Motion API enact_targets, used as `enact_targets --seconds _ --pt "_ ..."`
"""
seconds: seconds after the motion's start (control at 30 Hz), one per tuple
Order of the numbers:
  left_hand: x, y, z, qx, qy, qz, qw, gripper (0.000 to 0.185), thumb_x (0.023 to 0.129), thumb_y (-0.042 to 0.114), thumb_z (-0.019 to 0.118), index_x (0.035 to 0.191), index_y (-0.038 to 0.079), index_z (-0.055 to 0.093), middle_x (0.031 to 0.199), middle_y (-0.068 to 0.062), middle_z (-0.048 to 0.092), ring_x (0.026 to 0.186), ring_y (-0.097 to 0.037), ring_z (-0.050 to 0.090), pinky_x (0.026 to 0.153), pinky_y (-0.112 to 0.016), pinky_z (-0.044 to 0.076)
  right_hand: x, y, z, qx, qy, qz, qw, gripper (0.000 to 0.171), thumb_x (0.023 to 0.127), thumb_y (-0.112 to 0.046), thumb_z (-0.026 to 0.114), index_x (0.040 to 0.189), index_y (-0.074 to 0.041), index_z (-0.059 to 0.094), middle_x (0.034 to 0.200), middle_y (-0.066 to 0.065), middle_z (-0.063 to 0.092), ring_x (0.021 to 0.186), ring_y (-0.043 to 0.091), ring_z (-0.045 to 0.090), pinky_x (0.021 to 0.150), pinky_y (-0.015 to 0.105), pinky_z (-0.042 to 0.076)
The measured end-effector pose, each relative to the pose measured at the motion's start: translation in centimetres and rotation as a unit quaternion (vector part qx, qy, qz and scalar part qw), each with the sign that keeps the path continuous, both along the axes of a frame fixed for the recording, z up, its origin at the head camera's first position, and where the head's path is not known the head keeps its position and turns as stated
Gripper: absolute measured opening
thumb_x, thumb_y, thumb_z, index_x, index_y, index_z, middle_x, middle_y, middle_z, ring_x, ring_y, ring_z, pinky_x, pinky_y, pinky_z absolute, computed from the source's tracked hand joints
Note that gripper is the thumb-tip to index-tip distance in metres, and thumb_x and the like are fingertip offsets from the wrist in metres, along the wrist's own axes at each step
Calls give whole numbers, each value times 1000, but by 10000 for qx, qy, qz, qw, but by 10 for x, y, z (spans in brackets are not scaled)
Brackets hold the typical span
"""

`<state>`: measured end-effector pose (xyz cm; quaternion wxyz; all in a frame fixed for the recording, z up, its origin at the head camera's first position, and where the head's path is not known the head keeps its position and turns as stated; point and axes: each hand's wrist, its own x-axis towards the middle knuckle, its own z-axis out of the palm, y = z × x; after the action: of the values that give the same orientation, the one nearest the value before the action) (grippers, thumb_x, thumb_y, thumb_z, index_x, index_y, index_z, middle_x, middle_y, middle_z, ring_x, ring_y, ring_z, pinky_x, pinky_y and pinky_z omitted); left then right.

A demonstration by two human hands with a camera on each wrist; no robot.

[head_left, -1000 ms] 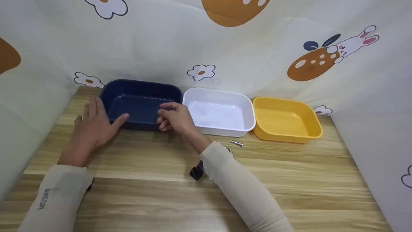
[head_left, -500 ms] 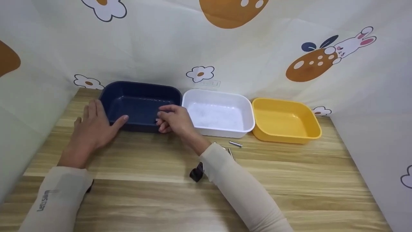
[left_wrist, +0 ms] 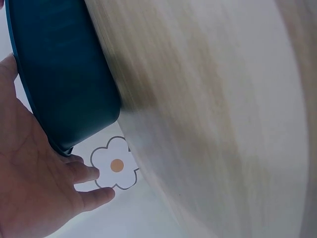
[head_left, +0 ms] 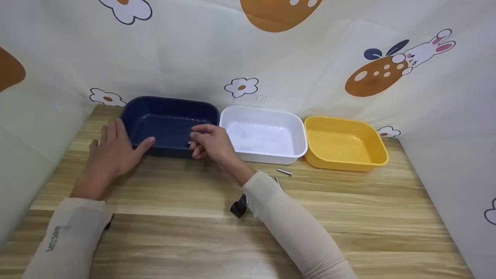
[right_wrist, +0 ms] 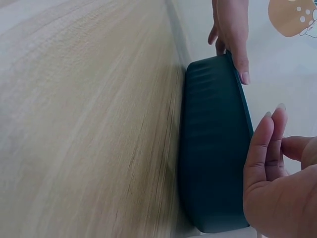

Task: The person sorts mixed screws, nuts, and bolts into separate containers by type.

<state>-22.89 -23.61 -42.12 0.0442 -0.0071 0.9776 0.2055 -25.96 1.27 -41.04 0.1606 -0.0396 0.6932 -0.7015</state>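
Observation:
A navy blue bin [head_left: 166, 104] stands at the left end of a row of bins. My left hand [head_left: 112, 149] rests flat on its front left corner, fingers outside and thumb over the rim. The left wrist view shows that hand's [left_wrist: 34, 178] fingers spread beside the bin's end. At the front right rim, my right hand [head_left: 213, 143] hovers with fingers loosely bent and thumb close to them. In the right wrist view its fingers [right_wrist: 260, 148] lie along the bin's rim, with nothing visible between them and the thumb.
A white bin [head_left: 267, 149] and a yellow bin [head_left: 345, 151] continue the row. A metal screw [head_left: 284, 171] lies before the white bin; other metal pieces [head_left: 278, 181] are partly hidden by the right sleeve. A patterned cloth [head_left: 186, 58] hangs behind the wooden table [head_left: 174, 232].

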Motion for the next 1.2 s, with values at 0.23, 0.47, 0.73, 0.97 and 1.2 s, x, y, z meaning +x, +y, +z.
enact_targets --seconds 0.23,0.47,0.73,0.97,1.2 --pt "0 -1 3 -40 -59 -33 10000 115 89 79 24 147 -13 -13 152 -39 -11 140 -58 -4 103 -78 4 2 4 1 -9 -41 10 10000 30 95 -10 61 122 3 61 66 9 65 47 14 59 51 30 57" --pt "1 -2 4 -55 -36 -20 10000 116 89 78 26 146 -15 -13 151 -41 -10 139 -59 -1 102 -78 8 2 7 -1 33 -171 43 9998 30 94 -11 62 121 2 62 66 9 65 46 14 59 53 34 57" --pt "1 1 5 -82 76 -52 9999 116 89 78 27 146 -16 -11 151 -41 -11 140 -58 -1 103 -77 10 6 13 1 -62 -164 104 9998 29 94 -11 62 120 1 63 66 9 65 47 14 59 52 31 56" --pt "1 15 9 -233 357 -24 9991 120 86 82 30 149 -14 -6 154 -38 -11 142 -55 -7 104 -76 -5 10 24 3 62 -125 253 9996 30 94 -13 63 122 1 62 68 10 66 48 14 60 56 36 58" --pt "0 38 18 -322 680 -279 9968 118 85 81 34 150 -13 2 157 -33 -8 144 -50 -10 108 -73 -8 17 37 3 222 -76 279 9993 30 95 -15 63 120 0 63 68 9 66 49 14 60 62 48 57"
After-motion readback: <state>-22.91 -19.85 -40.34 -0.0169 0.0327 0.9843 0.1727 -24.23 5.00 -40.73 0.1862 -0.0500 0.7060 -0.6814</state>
